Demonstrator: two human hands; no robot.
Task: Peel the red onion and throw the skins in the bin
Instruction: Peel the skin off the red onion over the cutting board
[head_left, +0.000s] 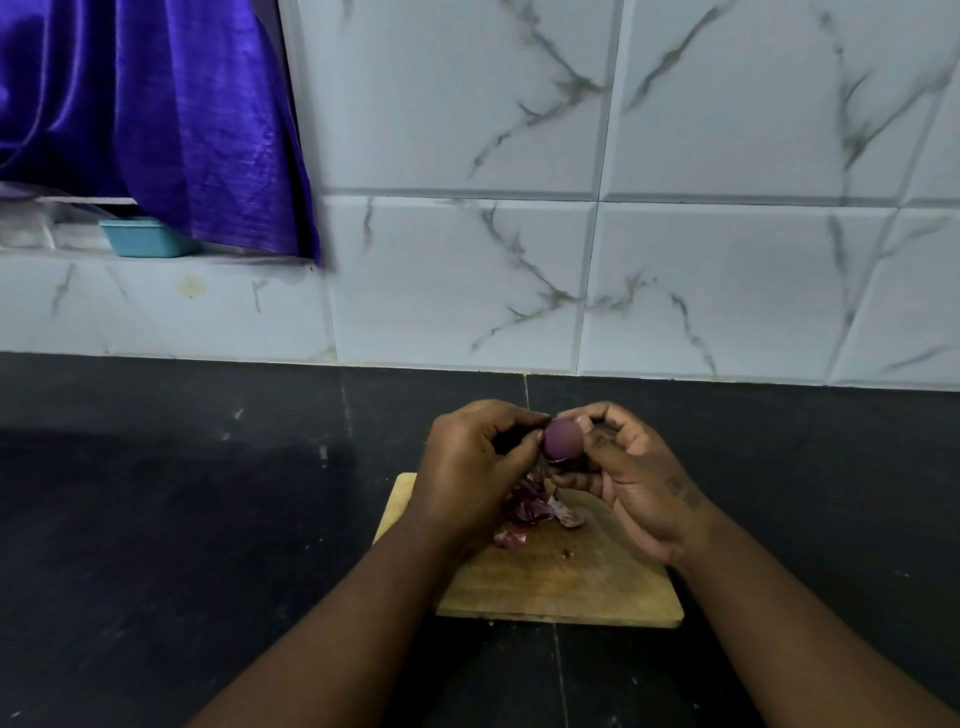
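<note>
Far left, upper: a shiny purple satin curtain (156, 119) hangs over a tiled window ledge (31, 234). A teal rectangular plastic tub (143, 237) sits on the ledge, partly under the curtain hem.

Below: the black stone worktop (156, 519) runs the full width, backed by white marble-veined wall tiles (727, 286).

Centre: the left hand (467, 467) is raised above the rectangular wooden chopping board (561, 587). Its grip is narrow, with thumb and fingertips pinching at the left side of the small round red onion (563, 439). The onion is held in the air over the far end of the board, between both hands. Its visible face is smooth.

Beneath the onion, a heap of loose red onion skins (535, 506) lies on the board.

Right of centre: the right hand (628, 483) holds the onion, its fingers curled round the right side.
</note>
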